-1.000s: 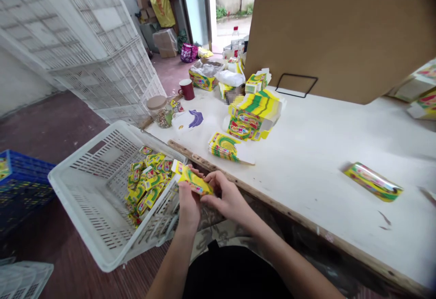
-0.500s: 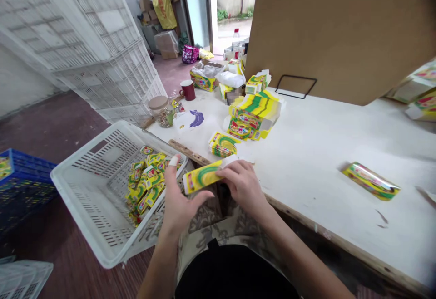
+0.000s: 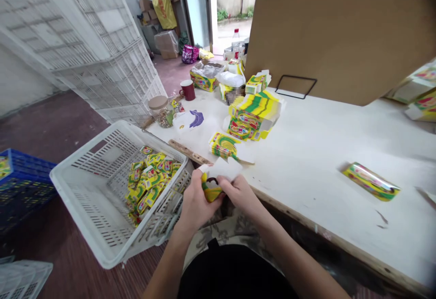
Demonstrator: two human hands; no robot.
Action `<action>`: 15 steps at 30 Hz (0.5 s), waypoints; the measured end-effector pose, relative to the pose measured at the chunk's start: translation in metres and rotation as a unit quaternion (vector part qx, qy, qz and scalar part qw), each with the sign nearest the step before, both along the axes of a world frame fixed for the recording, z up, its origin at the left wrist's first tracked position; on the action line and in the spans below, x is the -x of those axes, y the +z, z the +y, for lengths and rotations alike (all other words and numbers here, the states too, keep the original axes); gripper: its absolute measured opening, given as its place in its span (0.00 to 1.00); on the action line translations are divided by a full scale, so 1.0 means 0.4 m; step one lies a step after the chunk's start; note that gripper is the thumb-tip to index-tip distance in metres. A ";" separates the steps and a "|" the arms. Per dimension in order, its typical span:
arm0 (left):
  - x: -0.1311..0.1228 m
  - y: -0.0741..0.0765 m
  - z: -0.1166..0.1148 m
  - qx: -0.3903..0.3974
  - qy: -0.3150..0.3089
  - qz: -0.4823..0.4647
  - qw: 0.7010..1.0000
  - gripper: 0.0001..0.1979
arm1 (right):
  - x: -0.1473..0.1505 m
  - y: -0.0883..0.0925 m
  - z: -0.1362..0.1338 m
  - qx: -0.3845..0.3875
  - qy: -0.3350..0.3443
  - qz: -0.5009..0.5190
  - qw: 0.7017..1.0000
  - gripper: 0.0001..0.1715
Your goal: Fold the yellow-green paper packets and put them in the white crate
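Both hands grip one small yellow and green carton (image 3: 211,189) over my lap, at the table's near edge. My left hand (image 3: 196,201) wraps its left side, a bandaged fingertip on top. My right hand (image 3: 240,192) pinches its white open end flap (image 3: 223,170). A white slatted crate (image 3: 81,185) to the left holds several finished yellow boxes (image 3: 150,183). A low stack of flat carton blanks (image 3: 224,145) lies on the table just beyond my hands. A bigger pile of blanks (image 3: 254,114) sits further back.
A shiny wrapped packet (image 3: 371,181) lies to the right on the white table (image 3: 313,154). A brown board (image 3: 340,31) stands behind. A red mug (image 3: 187,89), a jar (image 3: 160,110) and a bag sit at the far left. White crates lean on the wall; a blue crate (image 3: 23,181) stands on the floor.
The carton, held lengthwise across both hands earlier, has been turned end-on and its white end flap now stands open. My left hand went from open beside it to closed around it.
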State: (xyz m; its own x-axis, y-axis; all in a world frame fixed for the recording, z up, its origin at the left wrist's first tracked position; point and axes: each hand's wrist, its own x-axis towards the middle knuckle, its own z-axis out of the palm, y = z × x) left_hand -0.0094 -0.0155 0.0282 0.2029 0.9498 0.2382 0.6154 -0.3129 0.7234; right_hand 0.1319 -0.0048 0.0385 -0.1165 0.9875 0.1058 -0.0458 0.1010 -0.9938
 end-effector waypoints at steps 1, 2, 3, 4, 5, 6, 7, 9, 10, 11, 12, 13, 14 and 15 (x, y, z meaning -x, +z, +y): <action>-0.002 -0.002 -0.001 -0.008 -0.017 0.008 1.000 0.32 | 0.005 -0.001 0.001 0.009 -0.012 0.000 1.000 0.16; -0.003 -0.002 -0.002 -0.012 -0.028 0.014 0.999 0.29 | 0.007 -0.002 0.002 0.017 -0.014 0.003 1.000 0.17; -0.003 -0.002 -0.002 -0.013 -0.032 0.017 0.999 0.28 | 0.007 -0.005 0.002 0.024 -0.008 0.011 1.000 0.18; -0.003 0.000 0.000 -0.010 -0.028 0.017 0.999 0.28 | 0.005 -0.009 0.002 0.029 0.003 0.023 0.999 0.20; -0.003 0.001 0.002 0.001 -0.023 0.013 1.000 0.28 | 0.002 -0.013 0.001 0.026 0.015 0.031 0.999 0.23; -0.003 0.002 0.005 0.016 -0.017 0.006 1.000 0.28 | -0.003 -0.017 0.000 0.012 0.024 0.033 0.999 0.27; -0.002 0.001 0.009 0.036 -0.013 -0.001 0.999 0.29 | -0.007 -0.019 -0.002 -0.013 0.031 0.021 0.999 0.31; -0.004 -0.004 0.017 0.072 -0.013 -0.014 0.997 0.29 | -0.015 -0.023 -0.005 -0.079 0.052 -0.043 0.995 0.36; -0.006 -0.010 0.020 0.080 -0.012 -0.018 0.997 0.28 | -0.017 -0.024 -0.006 -0.112 0.064 -0.085 0.988 0.36; -0.010 -0.016 0.023 0.079 -0.011 -0.020 0.997 0.26 | -0.017 -0.025 -0.007 -0.139 0.072 -0.124 0.980 0.35; -0.013 -0.022 0.025 0.073 -0.007 -0.023 0.997 0.25 | -0.016 -0.027 -0.007 -0.157 0.077 -0.154 0.972 0.32; -0.017 -0.028 0.026 0.067 -0.003 -0.033 0.997 0.26 | -0.015 -0.030 -0.006 -0.167 0.075 -0.173 0.968 0.30; -0.019 -0.032 0.026 0.063 0.008 -0.046 0.997 0.28 | -0.013 -0.034 -0.004 -0.169 0.062 -0.183 0.967 0.30; -0.020 -0.033 0.026 0.063 0.023 -0.057 0.996 0.31 | -0.012 -0.039 -0.003 -0.167 0.046 -0.186 0.967 0.30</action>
State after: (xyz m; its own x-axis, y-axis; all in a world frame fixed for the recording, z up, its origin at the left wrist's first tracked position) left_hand -0.0012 -0.0052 0.0148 0.1370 0.9813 0.1352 0.5379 -0.1883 0.8217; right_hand 0.1365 -0.0059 0.0231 -0.2944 0.8893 0.3498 0.2854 0.4312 -0.8559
